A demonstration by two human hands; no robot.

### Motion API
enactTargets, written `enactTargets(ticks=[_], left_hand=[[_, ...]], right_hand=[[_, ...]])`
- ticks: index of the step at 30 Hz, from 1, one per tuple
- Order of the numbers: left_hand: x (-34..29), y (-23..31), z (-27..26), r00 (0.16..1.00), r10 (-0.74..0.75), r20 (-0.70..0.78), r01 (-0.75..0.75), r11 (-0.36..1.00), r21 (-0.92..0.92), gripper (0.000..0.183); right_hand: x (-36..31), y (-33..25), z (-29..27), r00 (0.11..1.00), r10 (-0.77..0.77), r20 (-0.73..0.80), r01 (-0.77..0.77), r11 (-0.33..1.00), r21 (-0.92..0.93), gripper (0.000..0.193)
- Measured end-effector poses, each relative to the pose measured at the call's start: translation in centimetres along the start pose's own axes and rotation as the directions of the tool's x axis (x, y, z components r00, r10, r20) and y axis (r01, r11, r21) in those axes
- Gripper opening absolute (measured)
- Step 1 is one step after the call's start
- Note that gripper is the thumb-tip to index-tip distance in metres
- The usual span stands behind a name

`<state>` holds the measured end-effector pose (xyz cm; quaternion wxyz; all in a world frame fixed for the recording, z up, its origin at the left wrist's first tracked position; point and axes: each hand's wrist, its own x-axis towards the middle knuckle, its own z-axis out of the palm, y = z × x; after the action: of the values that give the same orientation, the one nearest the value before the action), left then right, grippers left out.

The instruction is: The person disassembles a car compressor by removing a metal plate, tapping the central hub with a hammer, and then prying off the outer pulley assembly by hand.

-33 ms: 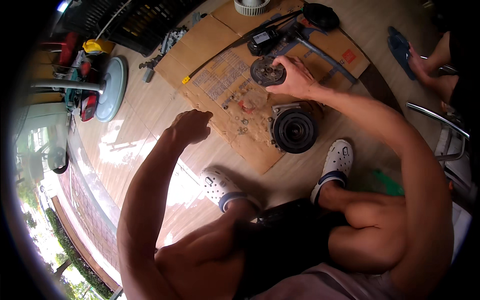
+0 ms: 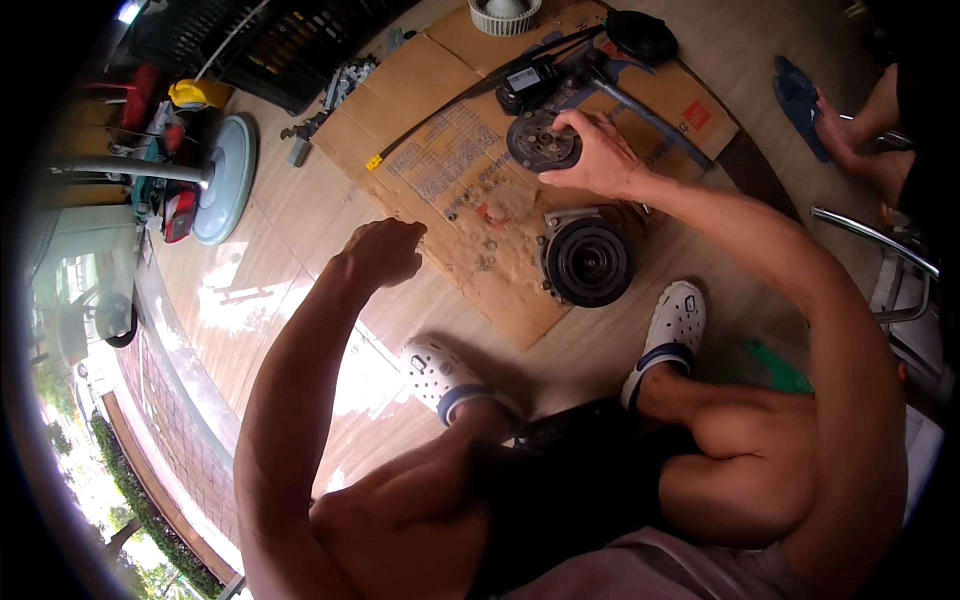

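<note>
My right hand (image 2: 600, 158) grips the right rim of a dark round clutch plate (image 2: 530, 143), thumb on the near side and fingers on the far side. Metal studs or rivets dot its upper face. Below it on the cardboard (image 2: 540, 312) sits a compressor with a black grooved pulley (image 2: 592, 262) facing up. Small rings and bolts (image 2: 486, 246) lie left of the compressor. My left hand (image 2: 385, 254) hovers by the cardboard's left edge with its fingers curled closed. What it holds, if anything, is hidden.
Beyond the plate lie a hammer (image 2: 645, 110), a black boxy part (image 2: 528, 82) and a black round part (image 2: 642, 36). A white fan wheel (image 2: 504, 14) stands at the far edge. Another person's foot (image 2: 838, 128) is at right; a round grey base (image 2: 226, 180) is left.
My right hand and the clutch plate have shifted slightly to the right. My left hand stays in place.
</note>
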<state>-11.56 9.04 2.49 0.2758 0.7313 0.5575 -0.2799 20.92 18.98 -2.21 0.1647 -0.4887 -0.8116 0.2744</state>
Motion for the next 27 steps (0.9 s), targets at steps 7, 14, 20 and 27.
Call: enactTargets(ticks=[7,14,20,27], left_hand=[[-0.5,1.2,-1.4,0.999,-0.018,-0.032,0.020,0.999,0.048,0.053],[-0.2,2.3,-1.7,1.000,-0.012,-0.004,0.013,0.991,0.134,0.054],[-0.1,3.3,-1.7,0.999,0.039,-0.010,-0.037,0.985,0.166,0.050],[-0.2,3.5,-1.6,0.998,0.058,-0.005,-0.056,0.989,0.138,0.053]], right_hand=[[-6.9,-2.4,-8.9,0.998,-0.044,-0.036,0.043,0.998,-0.039,0.072],[-13.8,-5.1,-10.2,0.984,-0.174,0.029,0.170,0.979,0.111,0.072],[-13.8,-4.4,-7.3,0.970,-0.218,0.111,0.207,0.973,0.106,0.073],[-13.8,-3.7,-4.7,0.940,-0.302,0.158,0.297,0.953,0.056,0.068]])
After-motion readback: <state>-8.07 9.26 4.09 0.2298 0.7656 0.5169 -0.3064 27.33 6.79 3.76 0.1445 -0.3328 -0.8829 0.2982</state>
